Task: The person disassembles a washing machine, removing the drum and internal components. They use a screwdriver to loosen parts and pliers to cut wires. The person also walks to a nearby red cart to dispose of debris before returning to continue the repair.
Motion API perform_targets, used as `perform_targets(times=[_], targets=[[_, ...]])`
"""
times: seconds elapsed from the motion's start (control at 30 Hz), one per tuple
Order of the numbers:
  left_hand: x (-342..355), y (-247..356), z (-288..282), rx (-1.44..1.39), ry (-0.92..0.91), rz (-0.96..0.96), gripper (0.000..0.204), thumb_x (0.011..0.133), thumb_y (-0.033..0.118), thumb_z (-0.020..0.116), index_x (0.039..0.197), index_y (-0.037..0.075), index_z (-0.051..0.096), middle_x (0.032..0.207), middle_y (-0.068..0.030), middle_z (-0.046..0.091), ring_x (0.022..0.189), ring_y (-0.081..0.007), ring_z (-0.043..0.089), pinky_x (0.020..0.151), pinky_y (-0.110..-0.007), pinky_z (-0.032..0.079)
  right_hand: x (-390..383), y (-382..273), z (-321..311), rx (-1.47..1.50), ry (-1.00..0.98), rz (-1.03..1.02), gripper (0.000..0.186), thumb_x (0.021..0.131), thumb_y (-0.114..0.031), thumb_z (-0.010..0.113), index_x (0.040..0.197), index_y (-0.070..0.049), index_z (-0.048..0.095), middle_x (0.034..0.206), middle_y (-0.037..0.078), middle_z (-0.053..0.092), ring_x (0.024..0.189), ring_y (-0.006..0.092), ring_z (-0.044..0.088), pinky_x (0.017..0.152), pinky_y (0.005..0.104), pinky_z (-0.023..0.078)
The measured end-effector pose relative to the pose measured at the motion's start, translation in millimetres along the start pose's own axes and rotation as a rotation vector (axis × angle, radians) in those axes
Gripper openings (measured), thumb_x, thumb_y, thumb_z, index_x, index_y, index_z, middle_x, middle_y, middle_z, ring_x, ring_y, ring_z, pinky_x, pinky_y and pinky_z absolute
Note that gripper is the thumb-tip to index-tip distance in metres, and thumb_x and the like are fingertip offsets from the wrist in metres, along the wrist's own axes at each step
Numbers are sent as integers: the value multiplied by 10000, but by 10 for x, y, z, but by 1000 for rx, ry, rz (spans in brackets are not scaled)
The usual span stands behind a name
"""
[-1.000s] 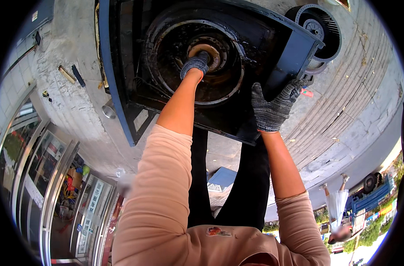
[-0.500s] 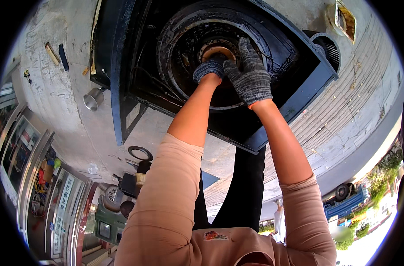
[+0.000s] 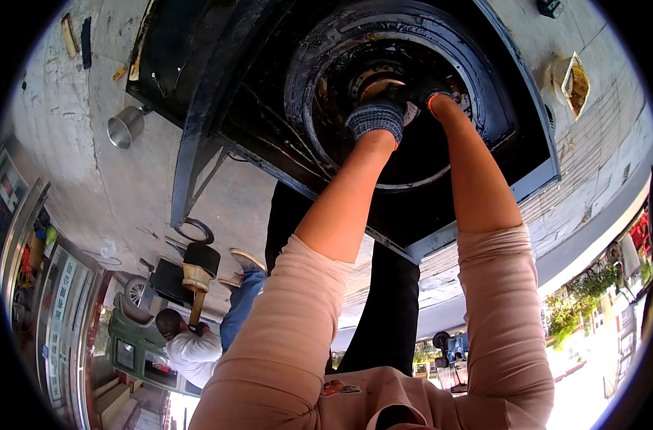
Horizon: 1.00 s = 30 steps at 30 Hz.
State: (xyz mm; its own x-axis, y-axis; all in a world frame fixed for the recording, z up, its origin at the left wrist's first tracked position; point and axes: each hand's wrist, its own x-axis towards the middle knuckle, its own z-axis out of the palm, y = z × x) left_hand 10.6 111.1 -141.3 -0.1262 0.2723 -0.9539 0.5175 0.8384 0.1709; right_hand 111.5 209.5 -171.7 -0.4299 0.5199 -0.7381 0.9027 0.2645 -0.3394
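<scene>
Housing (image 3: pixel 538 183) open, in front of person. Hub (image 3: pixel 375 88) exposed, seated at centre. Left hand (image 3: pixel 375 118) and right hand (image 3: pixel 421 95) close together inside, near hub; fingers lost in shadow, can't tell grip. Reads as partway: access made, interior grimy, nothing lifted clear.

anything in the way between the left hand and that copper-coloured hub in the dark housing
Nothing visible: the gloved left hand is in over the metal ring, next to the copper-coloured hub. The gloved right hand is close beside it, on the right. Shadow hides whether either touches the hub.
</scene>
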Motion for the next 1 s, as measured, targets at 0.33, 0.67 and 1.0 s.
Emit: perform_targets(times=[0.33,0.67,1.0], targets=[[-163,-45,-320,108,-108,-21,680,913,593,392,1380,104,458,1381,-210,472,1262,-337,485,1048,-428,387,12,188,123,-37,20,-28,678,581,-497,781,1075,-44,676,1060,237,650,1001,383,622,867,412,492],[431,-305,-191,-176,470,128,537,932,463,409,1365,153,472,1401,-172,457,1284,-356,434,1070,-429,343,23,86,-11,-91,-59,64,776,582,-527,801,1193,-81,629,1202,197,611,1108,350,588,939,403,479],[541,-482,379,-1062,460,-105,578,947,544,367,1364,155,461,1382,-111,493,1221,-286,502,988,-409,420,-26,66,127,69,90,-9,751,562,-513,801,1164,-92,650,1150,194,636,1078,348,605,915,413,488]])
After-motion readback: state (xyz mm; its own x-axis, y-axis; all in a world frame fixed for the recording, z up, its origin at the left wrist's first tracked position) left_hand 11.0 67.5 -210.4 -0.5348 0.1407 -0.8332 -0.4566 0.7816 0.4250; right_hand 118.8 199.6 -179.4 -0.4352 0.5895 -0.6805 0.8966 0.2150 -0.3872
